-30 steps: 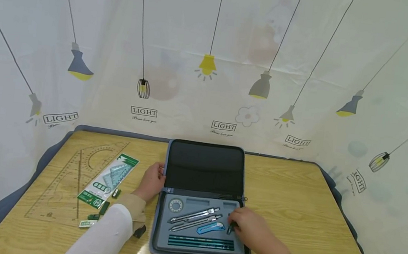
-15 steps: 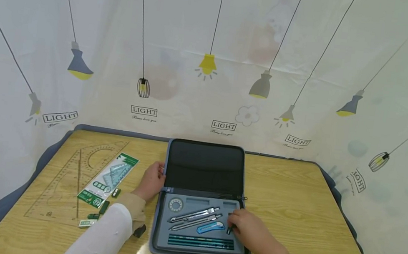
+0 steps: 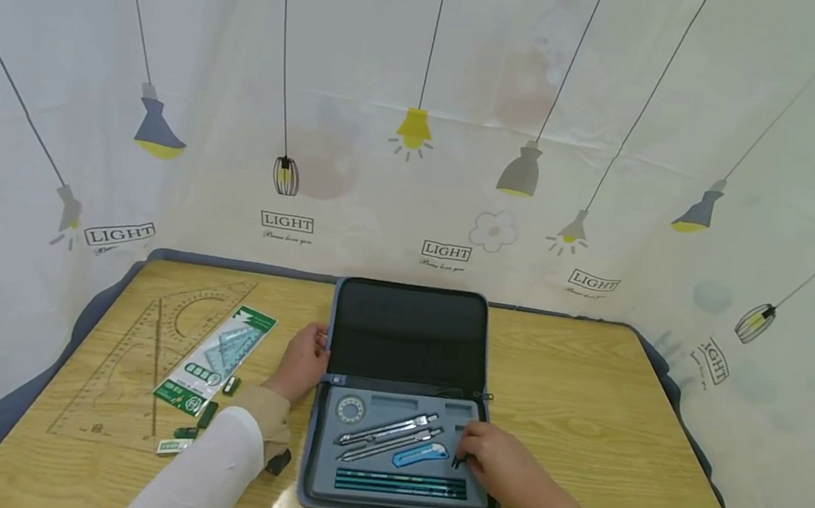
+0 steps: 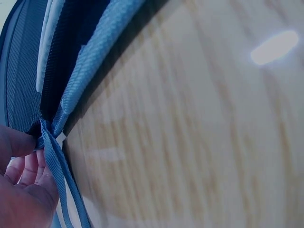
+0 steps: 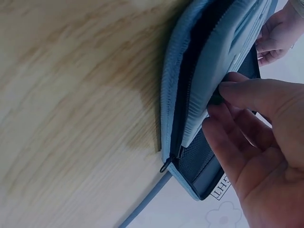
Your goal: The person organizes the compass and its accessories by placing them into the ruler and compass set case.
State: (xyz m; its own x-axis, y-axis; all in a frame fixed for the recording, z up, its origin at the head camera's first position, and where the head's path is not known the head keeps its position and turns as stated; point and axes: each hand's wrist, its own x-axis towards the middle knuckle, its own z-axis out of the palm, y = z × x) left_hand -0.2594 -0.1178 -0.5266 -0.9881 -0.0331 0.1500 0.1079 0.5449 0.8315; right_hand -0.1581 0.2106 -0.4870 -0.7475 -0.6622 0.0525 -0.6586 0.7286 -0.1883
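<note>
An unzipped blue case (image 3: pixel 409 334) lies spread flat, its black lid towards the back and a grey moulded tray (image 3: pixel 322 471) in front. My left hand (image 3: pixel 302 359) grips the case's left edge by the hinge; in the left wrist view the thumb (image 4: pixel 21 142) and fingers pinch the fabric there. At the tray's right side, my right hand (image 3: pixel 507 466) pinches a small dark green piece (image 5: pixel 216 98) between thumb and fingertips, mostly hidden by them. In the tray lie two silver compass-like tools (image 3: pixel 387 430), a light-blue utility knife (image 3: pixel 421 455), several dark green pencils (image 3: pixel 400 484) and a pale ring (image 3: pixel 340 408).
Left of the case lies a large clear ruler set (image 3: pixel 158 343), overlapped by a green-and-white packet of set squares (image 3: pixel 196 385). Small green pieces (image 3: pixel 208 414) and a white-and-green eraser (image 3: pixel 172 447) sit near the left forearm. A printed curtain surrounds the wooden table (image 3: pixel 588 392).
My right hand has shifted slightly down at the tray's right side, and less of the dark green piece shows under its fingers. The left hand stays at the hinge.
</note>
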